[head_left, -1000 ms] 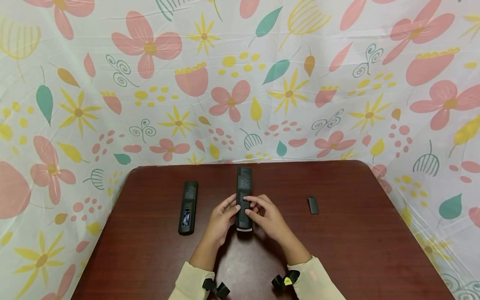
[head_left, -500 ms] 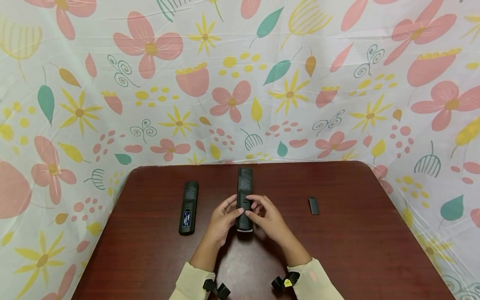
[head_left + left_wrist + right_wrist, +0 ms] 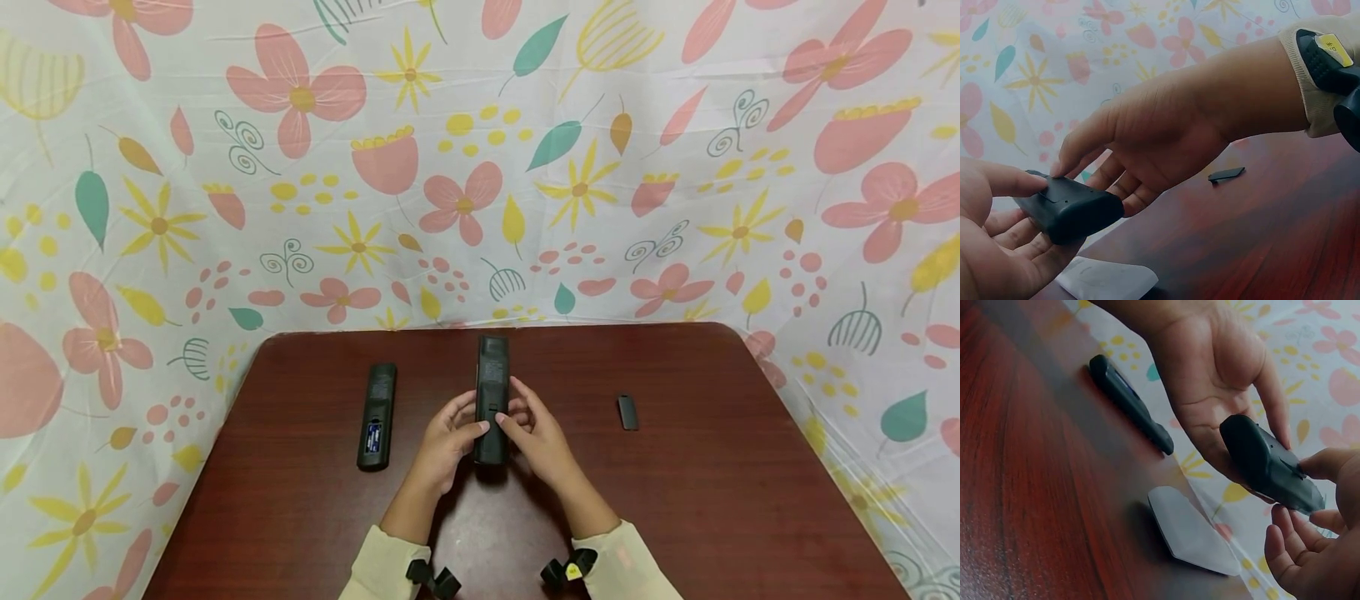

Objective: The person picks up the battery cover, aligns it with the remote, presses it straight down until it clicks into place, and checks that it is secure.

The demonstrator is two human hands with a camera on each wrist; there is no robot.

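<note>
A black remote control [image 3: 492, 367] is held between both hands, back face up, close over the table. My left hand [image 3: 441, 442] grips its left side, thumb on the back and fingers beneath. From the other side my right hand [image 3: 546, 437] pinches it, thumb pressing near the battery cover and fingers along the edge. In the right wrist view the remote's rounded end [image 3: 1244, 440] points towards the camera, and its button side is hidden below. A second black remote [image 3: 381, 392] lies to the left, back up, its battery compartment uncovered with batteries [image 3: 373, 435] showing.
A small loose black battery cover [image 3: 627, 412] lies on the brown table [image 3: 720, 500], right of the hands. Beneath the held remote is a flat white object [image 3: 1191, 531], hidden in the head view. A flowered cloth [image 3: 480, 200] hangs behind the table.
My right index finger has moved off the remote's back to its side, while the right thumb stays on the back. The remote has shifted slightly right, and the white edge under it is now covered.
</note>
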